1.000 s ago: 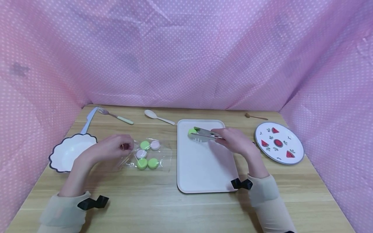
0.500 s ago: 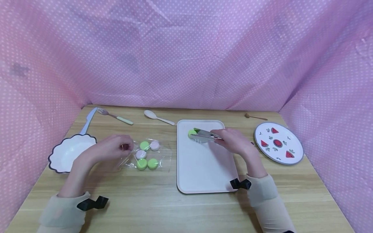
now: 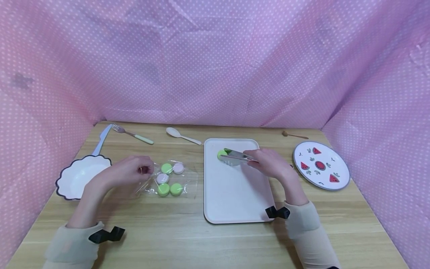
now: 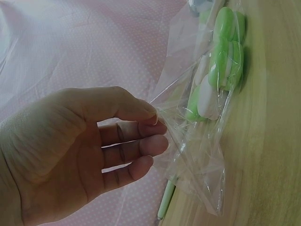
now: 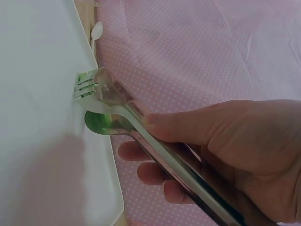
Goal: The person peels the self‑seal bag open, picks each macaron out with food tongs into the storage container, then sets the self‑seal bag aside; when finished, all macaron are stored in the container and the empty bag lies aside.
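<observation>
My left hand (image 3: 129, 172) pinches the edge of a clear plastic bag (image 4: 188, 155) between thumb and forefinger. Several green macarons (image 3: 163, 189) and pale pink macarons (image 3: 178, 168) lie in or under the bag; the film makes it hard to tell. In my right hand (image 3: 268, 161) are metal tongs (image 3: 236, 157), one arm ending in a fork head (image 5: 87, 92), the other in a spoon bowl (image 5: 99, 121). Their tips are at a green macaron (image 3: 221, 155) near the upper left of the white tray (image 3: 235, 198). In the right wrist view the tongs mostly hide it.
Behind the bag lie a fork (image 3: 142, 139), a white spoon (image 3: 183, 135) and a pale blue knife (image 3: 102, 140). A scalloped white dish (image 3: 78, 175) stands at the left, a watermelon-patterned plate (image 3: 322, 179) at the right. A small brown stick (image 3: 295, 135) lies behind the plate.
Hardly anything differs. The right hand and tongs have dipped very slightly around the green macaron; the left hand stays on the bag edge.
</observation>
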The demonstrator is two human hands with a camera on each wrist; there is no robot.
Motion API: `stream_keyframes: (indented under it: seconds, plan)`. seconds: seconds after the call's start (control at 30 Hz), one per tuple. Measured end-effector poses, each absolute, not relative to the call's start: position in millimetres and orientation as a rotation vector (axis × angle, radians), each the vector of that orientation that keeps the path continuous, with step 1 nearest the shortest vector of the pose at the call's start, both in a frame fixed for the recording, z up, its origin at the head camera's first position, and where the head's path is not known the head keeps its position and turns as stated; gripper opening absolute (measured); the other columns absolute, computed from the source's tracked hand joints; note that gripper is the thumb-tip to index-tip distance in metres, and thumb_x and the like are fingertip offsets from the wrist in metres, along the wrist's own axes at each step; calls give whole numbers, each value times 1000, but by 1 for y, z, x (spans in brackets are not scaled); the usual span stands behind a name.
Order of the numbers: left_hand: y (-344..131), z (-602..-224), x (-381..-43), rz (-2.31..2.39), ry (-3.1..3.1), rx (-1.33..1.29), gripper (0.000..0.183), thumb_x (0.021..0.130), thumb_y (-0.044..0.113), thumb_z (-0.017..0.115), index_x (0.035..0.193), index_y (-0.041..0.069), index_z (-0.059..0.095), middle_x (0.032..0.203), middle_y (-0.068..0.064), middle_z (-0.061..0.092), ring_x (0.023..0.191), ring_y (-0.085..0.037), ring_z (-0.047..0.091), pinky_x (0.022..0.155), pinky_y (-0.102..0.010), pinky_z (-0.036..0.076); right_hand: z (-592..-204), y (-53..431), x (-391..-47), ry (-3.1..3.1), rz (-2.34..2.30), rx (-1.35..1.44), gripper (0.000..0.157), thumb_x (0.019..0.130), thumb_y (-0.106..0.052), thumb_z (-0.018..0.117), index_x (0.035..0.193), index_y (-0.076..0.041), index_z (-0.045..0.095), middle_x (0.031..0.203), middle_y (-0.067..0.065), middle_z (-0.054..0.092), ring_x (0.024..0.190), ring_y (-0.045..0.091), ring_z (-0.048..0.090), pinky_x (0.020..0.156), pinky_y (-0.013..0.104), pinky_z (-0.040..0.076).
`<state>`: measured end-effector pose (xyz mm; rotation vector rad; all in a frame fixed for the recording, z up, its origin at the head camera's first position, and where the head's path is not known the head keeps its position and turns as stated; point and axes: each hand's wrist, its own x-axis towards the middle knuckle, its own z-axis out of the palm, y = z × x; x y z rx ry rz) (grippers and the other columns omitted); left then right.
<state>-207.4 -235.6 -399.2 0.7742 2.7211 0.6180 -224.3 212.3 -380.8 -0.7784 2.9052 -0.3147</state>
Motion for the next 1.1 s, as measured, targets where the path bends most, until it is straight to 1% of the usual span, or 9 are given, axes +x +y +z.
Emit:
stream_keyframes:
  seconds: [0.43,0.73,1.1]
  plan:
    - [-235,-400,-207,630,2717,761,11,82,11,64,83,22,64,79,10,56,74,-10,51,64,-22,44,-381,212,-225,2892,-317,-782,34,89,-19,62,123,-15,61,93,-1,67,67,12,50,62,26,42]
    - [-236,-399,-208,637,2718,780,10,82,12,65,83,22,64,79,11,56,75,-9,51,65,-22,43,-381,213,-225,2894,-309,-779,35,90,-20,62,125,-15,60,93,-1,67,69,11,52,65,28,44]
    - [-237,-401,-208,637,2721,786,11,81,11,64,82,22,63,78,11,55,74,-9,50,64,-22,43,-381,213,-225,2879,-327,-778,39,90,-22,62,127,-14,58,94,-1,69,70,9,55,65,27,45]
